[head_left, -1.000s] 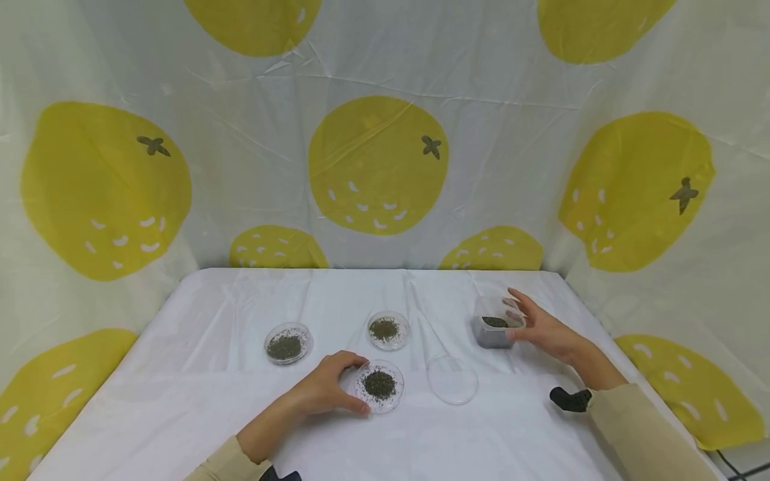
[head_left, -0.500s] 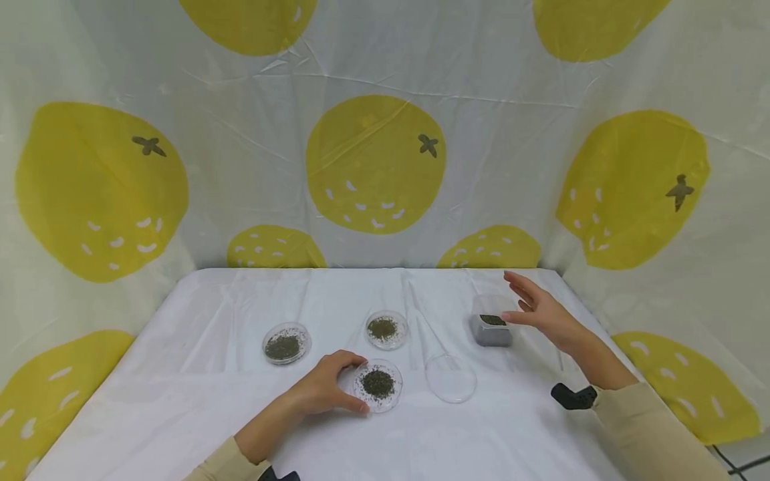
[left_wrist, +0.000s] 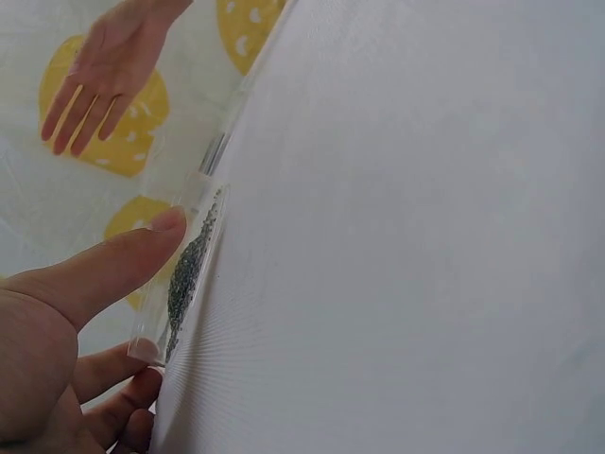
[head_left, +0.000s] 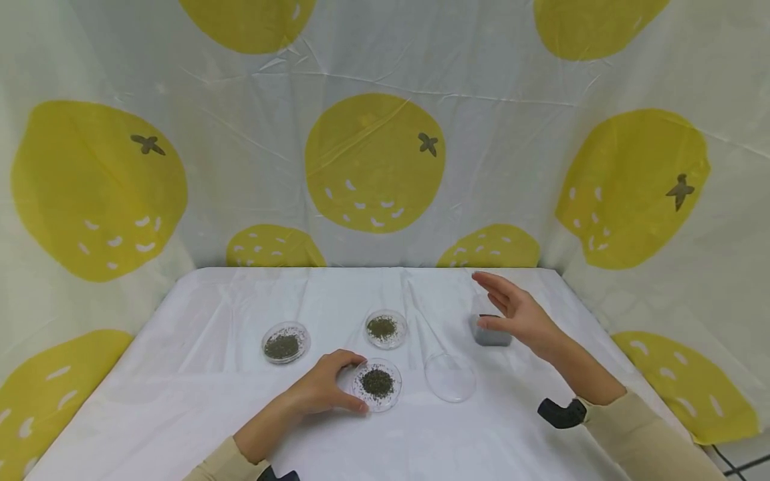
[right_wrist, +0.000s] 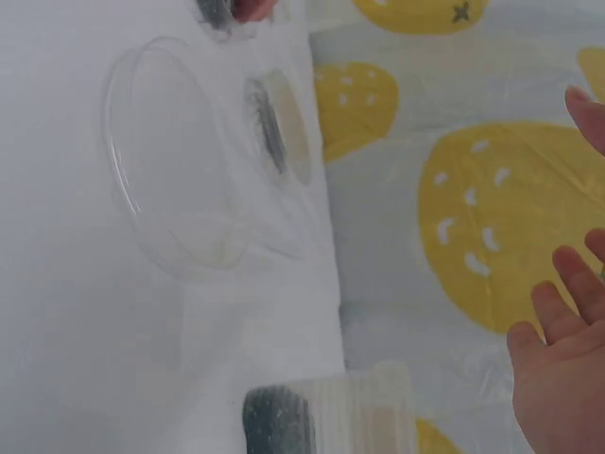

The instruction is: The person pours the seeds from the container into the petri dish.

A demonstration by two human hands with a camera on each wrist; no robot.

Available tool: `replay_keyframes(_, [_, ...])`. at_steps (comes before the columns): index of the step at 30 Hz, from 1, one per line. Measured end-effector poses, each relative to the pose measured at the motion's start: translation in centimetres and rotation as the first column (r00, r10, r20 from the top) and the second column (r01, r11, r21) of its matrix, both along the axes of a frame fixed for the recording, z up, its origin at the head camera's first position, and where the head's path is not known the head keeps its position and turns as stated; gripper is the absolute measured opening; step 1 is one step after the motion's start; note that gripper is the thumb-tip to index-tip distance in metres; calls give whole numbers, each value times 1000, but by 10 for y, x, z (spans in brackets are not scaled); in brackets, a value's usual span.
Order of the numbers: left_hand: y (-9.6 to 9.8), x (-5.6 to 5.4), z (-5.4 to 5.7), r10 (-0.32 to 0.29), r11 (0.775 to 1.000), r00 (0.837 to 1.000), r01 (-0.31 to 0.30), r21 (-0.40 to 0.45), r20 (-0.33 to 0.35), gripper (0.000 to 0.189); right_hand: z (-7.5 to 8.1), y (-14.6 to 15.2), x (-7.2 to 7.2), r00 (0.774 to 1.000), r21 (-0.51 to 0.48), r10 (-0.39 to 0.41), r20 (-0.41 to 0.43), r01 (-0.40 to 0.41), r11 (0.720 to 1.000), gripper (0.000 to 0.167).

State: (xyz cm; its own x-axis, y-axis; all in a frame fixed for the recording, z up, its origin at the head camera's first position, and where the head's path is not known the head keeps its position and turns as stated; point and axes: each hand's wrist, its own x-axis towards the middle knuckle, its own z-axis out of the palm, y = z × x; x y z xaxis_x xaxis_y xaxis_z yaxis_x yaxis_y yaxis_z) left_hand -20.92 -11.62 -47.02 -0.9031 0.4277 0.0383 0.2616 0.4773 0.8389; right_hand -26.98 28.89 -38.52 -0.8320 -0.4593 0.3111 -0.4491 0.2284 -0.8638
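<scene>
My left hand [head_left: 327, 386] grips the edge of a clear petri dish [head_left: 377, 383] between thumb and fingers. A mound of dark green dried flakes [left_wrist: 192, 276] lies in that dish, which rests on the white cloth. Raised above the table, my right hand [head_left: 522, 319] holds nothing, and its fingers are extended. Behind that hand, partly covered by it in the head view, stands a clear plastic tub [head_left: 494, 337] with dark contents. Between the two hands lies an empty clear round lid or dish [head_left: 450, 378], seen larger in the right wrist view.
Two more petri dishes with dark flakes stand further back, one petri dish [head_left: 385, 329] behind the gripped one and another petri dish [head_left: 285, 343] to the left. A white cloth with yellow fruit prints [head_left: 375, 164] hangs behind the table.
My right hand has let go of the tub, lifted off it, and moved left in front of it. The left hand keeps its grip on the petri dish.
</scene>
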Motion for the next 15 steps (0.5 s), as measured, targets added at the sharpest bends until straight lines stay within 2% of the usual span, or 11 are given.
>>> replay_keyframes(7, [-1, 0, 0, -1, 1000, 1000, 1, -2, -1, 83, -8, -24, 14, 990, 68, 138, 32, -140, 988, 84])
replay_keyframes(11, [-1, 0, 0, -5, 1000, 1000, 5, 2, 1, 83, -21, -33, 20, 975, 122, 212, 61, -218, 968, 87])
replay_keyframes(15, [-1, -1, 0, -11, 1000, 1000, 11, 3, -3, 82, -38, -38, 24, 967, 195, 249, 62, -256, 947, 89])
